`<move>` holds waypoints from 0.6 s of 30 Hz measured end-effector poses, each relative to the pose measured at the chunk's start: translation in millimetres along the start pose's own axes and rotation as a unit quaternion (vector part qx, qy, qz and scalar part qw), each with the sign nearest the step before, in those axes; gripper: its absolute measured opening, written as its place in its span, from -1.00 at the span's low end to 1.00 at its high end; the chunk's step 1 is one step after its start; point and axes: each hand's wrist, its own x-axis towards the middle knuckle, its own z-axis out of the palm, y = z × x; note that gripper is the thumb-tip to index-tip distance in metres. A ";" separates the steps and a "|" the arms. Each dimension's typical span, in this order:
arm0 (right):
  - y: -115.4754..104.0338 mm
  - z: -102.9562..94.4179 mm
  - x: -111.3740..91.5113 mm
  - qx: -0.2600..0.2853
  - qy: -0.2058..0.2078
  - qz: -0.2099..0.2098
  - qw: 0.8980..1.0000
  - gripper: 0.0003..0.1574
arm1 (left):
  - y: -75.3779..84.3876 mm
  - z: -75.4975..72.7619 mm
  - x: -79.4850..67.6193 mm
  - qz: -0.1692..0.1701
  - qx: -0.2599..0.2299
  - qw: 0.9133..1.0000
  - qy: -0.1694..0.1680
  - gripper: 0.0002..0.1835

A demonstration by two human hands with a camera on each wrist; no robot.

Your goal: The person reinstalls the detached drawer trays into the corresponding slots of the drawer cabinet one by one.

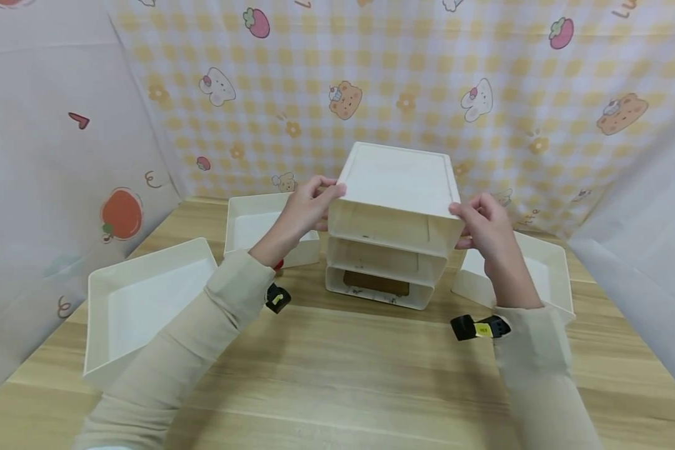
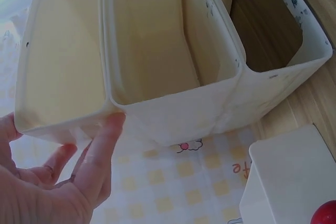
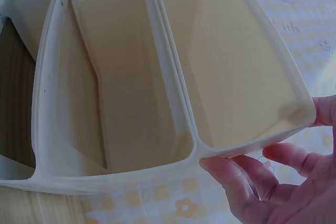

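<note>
Three cream-white drawer housings with open fronts are stacked on the table. My left hand (image 1: 306,209) grips the left side of the top housing (image 1: 399,172), its thumb over the upper edge and its fingers against the side. On the opposite side, my right hand (image 1: 486,228) holds the front right corner the same way. Beneath sit the middle housing (image 1: 387,259) and the bottom housing (image 1: 336,280), whose interior shows brown wood. In both wrist views, a fingertip rests at the seam between the top and middle housings.
Pulled-out white drawers lie around the stack: one at front left (image 1: 152,306), one at back left (image 1: 304,255) partly behind my left arm, one at right (image 1: 551,275) behind my right wrist. A red knob (image 2: 324,214) shows on the back-left drawer. A patterned curtain (image 1: 399,75) hangs behind.
</note>
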 end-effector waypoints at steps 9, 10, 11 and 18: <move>0.0 1.6 0.6 -0.002 0.011 -0.003 1.000 -0.71 | 0.8 -0.6 -7.2 -0.006 0.034 0.999 -0.009 -0.45; -0.4 1.2 0.8 -0.002 0.010 -0.002 1.000 -0.71 | 0.7 -1.4 -8.6 -0.004 0.038 0.999 -0.010 -0.45; -0.7 0.9 1.0 -0.002 0.009 0.000 1.000 -0.71 | 0.5 -2.4 -10.1 -0.003 0.043 0.999 -0.010 -0.45; -0.7 -1.8 1.9 0.001 -0.001 0.008 1.000 -0.71 | -2.1 -16.6 -30.3 0.020 0.110 0.994 -0.019 -0.51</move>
